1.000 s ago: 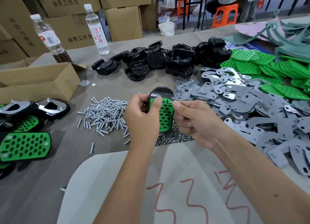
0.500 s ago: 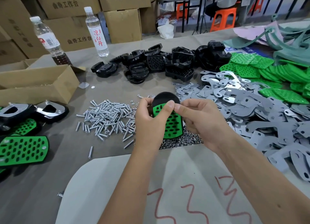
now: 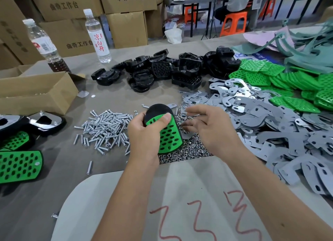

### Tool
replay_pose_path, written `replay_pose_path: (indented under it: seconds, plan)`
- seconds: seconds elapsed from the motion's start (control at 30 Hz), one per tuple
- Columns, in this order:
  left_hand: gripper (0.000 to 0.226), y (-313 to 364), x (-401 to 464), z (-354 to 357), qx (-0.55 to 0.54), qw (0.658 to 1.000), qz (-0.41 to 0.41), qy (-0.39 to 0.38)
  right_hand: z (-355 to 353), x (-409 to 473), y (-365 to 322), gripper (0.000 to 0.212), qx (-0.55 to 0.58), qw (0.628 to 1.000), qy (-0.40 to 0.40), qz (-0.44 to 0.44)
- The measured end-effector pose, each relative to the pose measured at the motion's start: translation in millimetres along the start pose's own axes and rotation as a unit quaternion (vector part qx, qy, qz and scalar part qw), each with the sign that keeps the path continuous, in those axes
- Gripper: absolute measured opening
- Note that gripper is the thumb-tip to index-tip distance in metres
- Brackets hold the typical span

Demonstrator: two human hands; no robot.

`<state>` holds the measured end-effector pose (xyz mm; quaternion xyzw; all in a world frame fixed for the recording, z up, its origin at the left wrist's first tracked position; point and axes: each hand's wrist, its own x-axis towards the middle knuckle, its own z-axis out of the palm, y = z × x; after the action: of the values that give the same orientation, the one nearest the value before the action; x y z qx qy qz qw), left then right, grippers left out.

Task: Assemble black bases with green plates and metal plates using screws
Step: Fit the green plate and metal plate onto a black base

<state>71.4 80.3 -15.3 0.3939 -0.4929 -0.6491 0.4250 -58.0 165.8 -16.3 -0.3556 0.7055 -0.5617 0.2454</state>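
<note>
Left hand (image 3: 144, 132) clasping black base (image 3: 158, 110) with green plate (image 3: 168, 134) seated on top, thumb across plate, right hand (image 3: 207, 130) released, fingers spread just right of that grip, above nut pile (image 3: 185, 153) on counter (image 3: 54, 177)

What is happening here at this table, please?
A person is assembling parts by hand. The left hand holds a black base with a green plate laid on it, thumb pressing the plate. The right hand is open and holds nothing, over the nuts and beside the metal plates. Screws lie in a pile to the left. No screw or metal plate is visible on this piece yet.
</note>
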Motion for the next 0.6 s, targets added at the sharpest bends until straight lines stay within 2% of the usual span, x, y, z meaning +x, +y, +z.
replay_pose_path:
  seconds: [0.13,0.3,0.33,0.43,0.53,0.6]
  plan:
    - [0.013,1.5,0.0,-0.1,-0.016,0.999,0.001,0.028,-4.6,-0.9,-1.1,0.024,0.000,1.000,0.028,-0.002]
    - [0.008,4.1,-1.1,0.0,-0.043,0.998,-0.007,0.046,-7.5,1.4,2.6,0.014,-0.088,0.990,0.096,-0.046]
    - [0.005,4.6,-0.4,-0.2,-0.057,0.997,-0.014,0.041,-7.5,1.6,3.0,0.015,-0.075,0.991,0.102,-0.050]
    - [0.023,5.1,1.5,0.0,-0.093,0.994,-0.029,0.047,-7.7,3.8,5.3,0.017,-0.004,0.994,0.108,-0.032]
    - [0.039,3.7,2.2,0.2,-0.074,0.995,-0.017,0.071,-9.7,5.4,6.2,0.018,0.079,0.992,0.098,0.000]
    - [0.042,4.3,1.3,-1.8,-0.037,0.996,0.005,0.079,-10.2,4.4,3.8,0.015,0.119,0.988,0.101,-0.018]
